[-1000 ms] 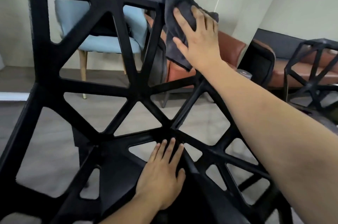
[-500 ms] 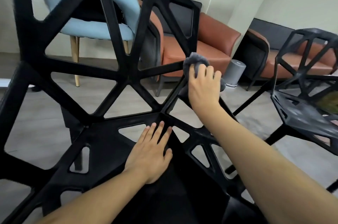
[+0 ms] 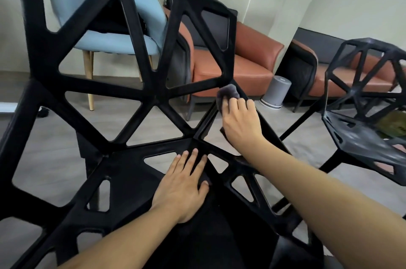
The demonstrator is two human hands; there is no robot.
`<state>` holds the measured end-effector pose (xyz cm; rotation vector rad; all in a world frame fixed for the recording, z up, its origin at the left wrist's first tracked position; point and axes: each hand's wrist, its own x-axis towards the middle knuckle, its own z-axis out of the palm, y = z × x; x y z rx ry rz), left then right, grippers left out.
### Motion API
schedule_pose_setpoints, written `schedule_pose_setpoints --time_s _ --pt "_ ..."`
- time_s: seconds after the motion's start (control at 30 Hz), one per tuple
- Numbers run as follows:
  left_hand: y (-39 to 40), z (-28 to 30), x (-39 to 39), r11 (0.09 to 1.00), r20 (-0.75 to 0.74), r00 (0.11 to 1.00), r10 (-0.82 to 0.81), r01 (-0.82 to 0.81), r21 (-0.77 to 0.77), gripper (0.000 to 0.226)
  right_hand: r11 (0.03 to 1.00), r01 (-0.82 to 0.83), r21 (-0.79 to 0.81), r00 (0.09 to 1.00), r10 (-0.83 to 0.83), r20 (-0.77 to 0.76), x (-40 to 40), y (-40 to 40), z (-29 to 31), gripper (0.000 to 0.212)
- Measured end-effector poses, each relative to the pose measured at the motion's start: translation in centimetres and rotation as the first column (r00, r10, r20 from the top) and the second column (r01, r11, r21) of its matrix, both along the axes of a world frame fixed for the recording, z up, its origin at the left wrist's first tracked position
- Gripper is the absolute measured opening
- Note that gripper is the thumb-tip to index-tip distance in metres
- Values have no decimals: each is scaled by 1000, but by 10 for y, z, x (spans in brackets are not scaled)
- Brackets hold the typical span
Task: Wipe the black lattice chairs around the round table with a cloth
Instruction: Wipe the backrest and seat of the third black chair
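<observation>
A black lattice chair fills most of the view, its backrest rising in front of me and its seat below. My right hand presses a dark grey cloth against the chair's right side strut, low near the seat. Only the cloth's top shows beyond the fingers. My left hand lies flat, fingers together, on the seat where the struts meet. A second black lattice chair stands at the right.
Behind the lattice are a light blue chair with wooden legs, an orange-brown sofa and a grey cylindrical bin. Another orange seat stands against the right wall. Grey floor lies all around.
My right hand has slid the cloth down from the backrest's top right corner to the lower side strut. The left hand stays flat on the seat. The view has tilted.
</observation>
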<state>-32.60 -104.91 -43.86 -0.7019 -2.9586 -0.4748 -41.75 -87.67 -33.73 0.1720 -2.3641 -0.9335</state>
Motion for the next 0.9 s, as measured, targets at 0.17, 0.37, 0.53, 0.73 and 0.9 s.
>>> schedule_pose_setpoints --time_s 0.17,0.37,0.53,0.73,0.9 --pt "3 4 1 1000 -11 1000 14 -13 17 66 949 -29 -314 996 53 66 -2 -10 0 53" --pt "2 1 -2 999 -17 1000 5 -4 41 68 841 -277 -466 926 104 -362 -19 -18 62 46" --pt "3 0 -3 1000 9 1000 4 -4 19 67 767 8 -641 995 -72 -73 -42 -2 51 45" --pt "5 0 -4 1000 11 1000 14 -14 19 68 798 -494 -346 850 359 -386 -14 -25 32 42" --pt "4 3 -3 999 39 999 12 -10 -32 67 616 -784 -82 621 774 -121 -46 -97 20 53"
